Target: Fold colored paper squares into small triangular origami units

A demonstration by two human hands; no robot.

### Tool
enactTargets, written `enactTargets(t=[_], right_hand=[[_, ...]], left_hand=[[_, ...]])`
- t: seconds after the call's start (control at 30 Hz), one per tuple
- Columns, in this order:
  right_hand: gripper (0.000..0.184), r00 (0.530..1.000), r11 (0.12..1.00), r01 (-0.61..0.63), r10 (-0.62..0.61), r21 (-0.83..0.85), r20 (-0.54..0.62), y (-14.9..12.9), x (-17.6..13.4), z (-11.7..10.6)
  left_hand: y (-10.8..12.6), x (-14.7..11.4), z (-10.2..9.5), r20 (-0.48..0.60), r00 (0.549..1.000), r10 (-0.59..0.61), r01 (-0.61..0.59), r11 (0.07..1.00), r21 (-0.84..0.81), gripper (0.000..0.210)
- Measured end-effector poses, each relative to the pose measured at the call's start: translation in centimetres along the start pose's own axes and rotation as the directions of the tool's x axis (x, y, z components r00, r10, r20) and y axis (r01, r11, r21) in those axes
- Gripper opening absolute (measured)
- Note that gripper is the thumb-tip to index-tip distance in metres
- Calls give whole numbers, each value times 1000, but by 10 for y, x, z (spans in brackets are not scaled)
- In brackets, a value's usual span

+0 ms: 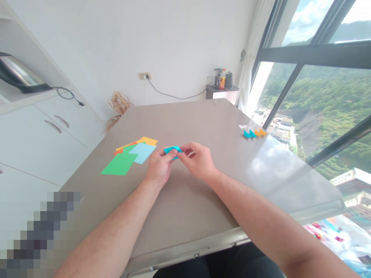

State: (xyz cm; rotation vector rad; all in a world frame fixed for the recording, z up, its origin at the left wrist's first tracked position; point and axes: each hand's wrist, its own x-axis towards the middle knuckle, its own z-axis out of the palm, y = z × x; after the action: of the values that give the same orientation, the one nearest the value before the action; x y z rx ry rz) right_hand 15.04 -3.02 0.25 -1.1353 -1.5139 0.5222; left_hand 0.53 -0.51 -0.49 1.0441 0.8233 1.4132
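A small folded piece of turquoise paper is held between my two hands, a little above the table. My left hand grips it from the left, thumb on top. On its right edge, my right hand pinches it between thumb and fingers. The fingers partly cover the paper, so its full shape is hidden. To the left of my hands lie loose sheets: a green sheet, a light blue sheet, a yellow sheet and an orange sheet, overlapping one another.
Near the table's right edge stand small folded papers, turquoise ones and orange ones, in a row. Windows rise on the right. A cabinet with bottles stands beyond the far edge, and white cupboards line the left.
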Motion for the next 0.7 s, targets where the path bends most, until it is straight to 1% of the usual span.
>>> enactTargets(t=[0.07, 0.17, 0.27, 0.37, 0.53, 0.7], right_hand=[[10, 996, 997, 67, -66, 23, -57, -1, 0, -1], [8, 994, 995, 97, -95, 32, -56, -3, 0, -2], [8, 999, 998, 44, -43, 46, -29, -3, 1, -3], [8, 999, 994, -34, 32, 109, 26, -3, 2, -3], [11, 990, 971, -133, 122, 197, 69, -2, 2, -2], [10, 980, 960, -196, 185, 201, 74, -5, 3, -3]], left_hand=[[-1, 1, -2, -2, 999, 43, -43, 996, 77, 22], [-2, 2, -4, 23, 993, 117, -120, 975, 186, 21], [-2, 2, -6, 55, 984, 169, -178, 952, 248, 17], [-2, 2, -8, 46, 979, 196, -201, 929, 310, 16], [-2, 2, -8, 65, 978, 197, -207, 916, 343, 16], [-2, 0, -6, 43, 979, 197, -199, 915, 350, 16]])
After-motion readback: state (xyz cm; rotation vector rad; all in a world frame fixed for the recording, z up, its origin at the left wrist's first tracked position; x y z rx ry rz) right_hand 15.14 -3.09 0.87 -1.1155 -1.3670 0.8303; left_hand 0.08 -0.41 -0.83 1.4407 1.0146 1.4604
